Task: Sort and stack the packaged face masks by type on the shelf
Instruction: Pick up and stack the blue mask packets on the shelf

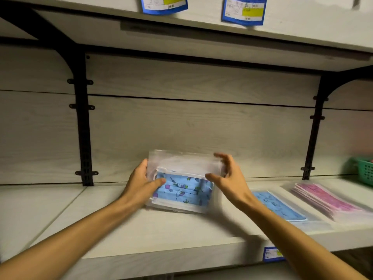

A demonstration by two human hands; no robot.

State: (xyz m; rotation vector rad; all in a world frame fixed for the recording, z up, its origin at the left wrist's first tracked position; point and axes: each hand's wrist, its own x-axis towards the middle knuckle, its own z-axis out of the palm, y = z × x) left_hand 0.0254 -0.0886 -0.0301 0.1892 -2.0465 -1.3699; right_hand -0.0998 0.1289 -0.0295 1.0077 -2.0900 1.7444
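Centrally, both hands meet on a clear plastic packet of blue patterned face masks (181, 186), which stands tilted on its lower edge on the pale wooden shelf (161, 229), its top leaning away toward the back panel. The left hand (141, 184) grips the packet's left edge, thumb laid across the front of the blue mask and fingers curled behind it. The right hand (230, 176) is at the packet's right edge with its thumb against the front and its fingers spread and slightly bent above the top corner; motion blur makes it hard to say whether those fingers truly pinch the plastic or only touch it. To the right on the same shelf lies a flat blue mask packet (280, 207), and just beyond it a stack of pink mask packets (327, 201). A green basket (365, 172) sits at the far right edge. Blue-bordered labels (244, 11) hang from the upper shelf.
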